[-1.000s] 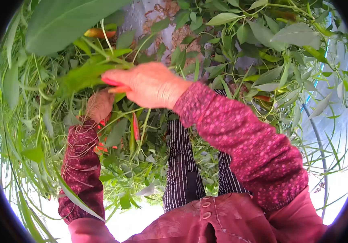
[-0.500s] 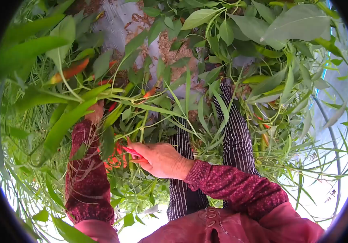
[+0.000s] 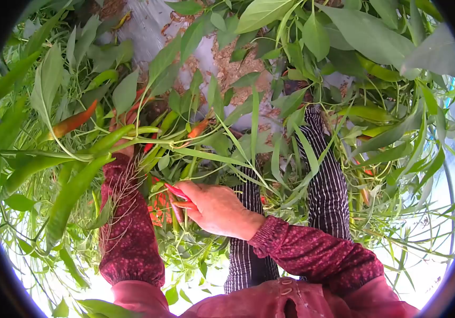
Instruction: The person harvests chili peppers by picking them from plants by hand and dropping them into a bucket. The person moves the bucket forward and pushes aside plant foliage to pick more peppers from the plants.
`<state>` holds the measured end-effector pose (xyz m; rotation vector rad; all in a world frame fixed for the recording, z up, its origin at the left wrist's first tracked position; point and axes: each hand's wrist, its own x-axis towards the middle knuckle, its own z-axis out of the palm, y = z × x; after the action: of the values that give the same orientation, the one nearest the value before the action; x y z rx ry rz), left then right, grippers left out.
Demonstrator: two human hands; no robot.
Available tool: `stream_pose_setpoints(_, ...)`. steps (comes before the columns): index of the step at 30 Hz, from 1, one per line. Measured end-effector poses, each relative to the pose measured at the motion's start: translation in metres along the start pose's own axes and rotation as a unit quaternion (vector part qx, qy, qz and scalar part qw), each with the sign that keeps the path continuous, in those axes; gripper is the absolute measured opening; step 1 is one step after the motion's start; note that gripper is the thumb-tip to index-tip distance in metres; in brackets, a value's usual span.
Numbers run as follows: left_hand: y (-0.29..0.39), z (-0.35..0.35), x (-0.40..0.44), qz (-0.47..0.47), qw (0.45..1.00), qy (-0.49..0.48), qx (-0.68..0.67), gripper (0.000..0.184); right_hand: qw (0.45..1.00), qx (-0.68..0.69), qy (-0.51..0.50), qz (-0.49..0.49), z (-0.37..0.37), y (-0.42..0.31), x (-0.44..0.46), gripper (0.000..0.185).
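My right hand (image 3: pixel 218 206) is closed round a few red chili peppers (image 3: pixel 177 193), whose ends stick out past the thumb and fingers on its left side. My left hand (image 3: pixel 123 139) reaches up into the pepper plant, among stems and green chilies (image 3: pixel 112 139). Leaves and stems cover most of its fingers, so their grip is hidden. A red chili (image 3: pixel 138 102) shows close to those fingertips. An orange-red chili (image 3: pixel 74 122) hangs to the left, and another orange chili (image 3: pixel 198 129) hangs to the right of the left hand.
Below the left hand, a heap of red chilies (image 3: pixel 161 208) shows through the foliage. My striped trouser legs (image 3: pixel 325 180) stand among the plants. Pale plastic sheeting (image 3: pixel 150 32) with dry leaf litter covers the ground ahead. Large leaves (image 3: pixel 368 40) and green chilies (image 3: pixel 366 113) crowd the right.
My left hand has reached slightly farther up into the plant. My right hand still holds the red chilies and sits slightly to the right. The view has shifted a little.
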<state>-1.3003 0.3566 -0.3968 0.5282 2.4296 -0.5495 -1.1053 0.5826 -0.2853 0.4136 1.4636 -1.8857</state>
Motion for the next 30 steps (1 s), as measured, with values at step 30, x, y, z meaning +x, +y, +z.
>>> stream_pose_setpoints(30, -0.052, -0.025, -0.021, -0.034, 0.999, 0.029, -0.03, 0.023, 0.997, 0.074, 0.035, -0.015, -0.003, -0.007, 0.002, 0.038)
